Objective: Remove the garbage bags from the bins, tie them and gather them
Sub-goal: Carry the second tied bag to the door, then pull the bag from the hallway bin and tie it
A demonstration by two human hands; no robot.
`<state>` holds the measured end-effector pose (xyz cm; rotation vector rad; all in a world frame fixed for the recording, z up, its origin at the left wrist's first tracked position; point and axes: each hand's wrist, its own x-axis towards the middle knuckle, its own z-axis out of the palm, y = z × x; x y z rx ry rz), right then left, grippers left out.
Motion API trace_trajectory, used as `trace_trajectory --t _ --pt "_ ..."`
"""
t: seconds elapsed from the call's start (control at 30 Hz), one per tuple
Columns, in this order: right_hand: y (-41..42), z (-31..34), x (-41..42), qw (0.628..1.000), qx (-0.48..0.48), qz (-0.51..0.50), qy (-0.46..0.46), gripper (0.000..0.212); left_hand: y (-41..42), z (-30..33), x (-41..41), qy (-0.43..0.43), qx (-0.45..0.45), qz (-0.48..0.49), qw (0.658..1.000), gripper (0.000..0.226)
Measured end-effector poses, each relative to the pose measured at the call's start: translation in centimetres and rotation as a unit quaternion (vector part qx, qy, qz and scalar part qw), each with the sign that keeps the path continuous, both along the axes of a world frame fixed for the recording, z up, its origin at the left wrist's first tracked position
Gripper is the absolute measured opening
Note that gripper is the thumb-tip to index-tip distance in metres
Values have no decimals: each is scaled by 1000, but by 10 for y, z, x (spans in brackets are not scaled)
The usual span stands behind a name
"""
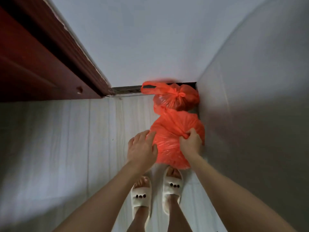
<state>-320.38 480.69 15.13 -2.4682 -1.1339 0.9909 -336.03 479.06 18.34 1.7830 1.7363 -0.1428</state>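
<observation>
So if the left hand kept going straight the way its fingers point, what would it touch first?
Most likely the near orange bag that the right hand grips: the left hand points at its side, fingertips at or near the plastic; depth is unclear.

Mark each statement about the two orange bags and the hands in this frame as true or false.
1. The right hand grips the gathered top of the near bag. True.
2. The far bag is still untied. False: its neck is knotted, with a handle loop sticking out to the left.
3. The left hand pinches the near bag's knot. False: its fingers are spread and lie against the bag's left side.
4. Both bags lie beside the wall on the right. True.
5. The person is barefoot. False: both feet wear white slippers.
</observation>
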Motion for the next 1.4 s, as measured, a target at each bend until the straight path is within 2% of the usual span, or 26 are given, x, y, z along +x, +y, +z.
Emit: trace_trajectory --t 0.1,0.2,0.3,0.37,0.43,0.5,0.57,0.63,0.77,0.87,0.93,1.0,1.17,1.23,1.33,1.4 --pt "24 -84 6 999 -25 -25 -20 21 17 -76 9 4 -12 -10 1000 52" --pt "36 -151 8 995 -26 -91 -8 20 29 -135 16 2 -34 -8 999 52" --pt "43 -185 11 986 -6 -156 55 22 37 -160 19 -3 -46 -5 999 53" --pt "46 -186 15 974 -40 -168 145 31 39 -159 18 2 -50 -12 999 53" --pt "45 -161 22 942 -101 -203 248 43 41 -139 17 11 -60 -24 998 53" --pt "39 -127 29 932 -145 -184 277 53 38 -109 20 11 -75 -42 996 53" --pt "31 -84 34 955 -143 -115 234 53 33 -71 25 0 -75 -64 995 52" --pt "21 -31 38 972 -103 -79 195 45 30 -24 32 -10 -57 -90 994 50" --pt "-29 93 51 981 -34 -79 176 31 13 93 51 -48 12 -153 987 42" --pt "-70 163 59 984 38 -94 145 27 -7 159 66 -83 49 -162 982 37" --pt "-127 231 74 978 75 -146 128 25 -41 216 89 -106 77 -212 969 37" --pt "-171 270 80 977 99 -162 98 26 -69 245 104 -130 83 -237 959 37" --pt "-363 361 107 943 154 -295 23 22 -216 311 170 -177 48 -399 898 37" --pt "-445 384 112 918 153 -365 4 22 -283 326 197 -195 17 -448 872 38" --pt "-606 410 106 848 156 -506 -18 22 -417 347 239 -209 -22 -555 805 36" --pt "-688 421 94 819 150 -554 -21 22 -492 356 257 -222 -43 -576 785 33"
